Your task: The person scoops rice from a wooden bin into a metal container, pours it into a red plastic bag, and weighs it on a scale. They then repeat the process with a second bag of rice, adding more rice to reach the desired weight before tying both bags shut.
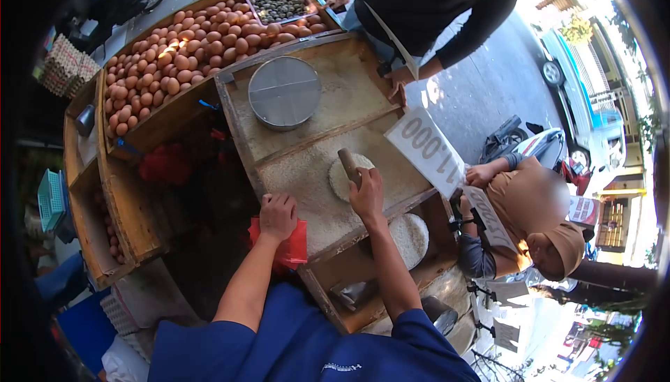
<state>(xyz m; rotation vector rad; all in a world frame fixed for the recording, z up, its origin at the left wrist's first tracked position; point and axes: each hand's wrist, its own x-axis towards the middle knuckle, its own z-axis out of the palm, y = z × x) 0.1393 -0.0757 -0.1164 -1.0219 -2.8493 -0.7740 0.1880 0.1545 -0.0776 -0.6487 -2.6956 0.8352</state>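
My right hand (368, 191) grips a short, thick wooden stick (347, 161), which lies across the top of a round measure filled with white rice (338, 185). The measure sits in a wooden bin of loose rice (296, 190). At the near left edge of that bin, my left hand (278, 216) is closed on a red plastic bag (289, 246) that hangs beside the rim. The bag's contents, if any, are hidden.
A round sieve (285, 93) rests in the compartment behind. Brown eggs (174, 64) fill a large tray, with small speckled eggs (278, 2) in a basket. Another rice heap (408, 241) and a metal scoop (354, 293) lie nearer. A price sign (426, 148) and two people stand opposite.
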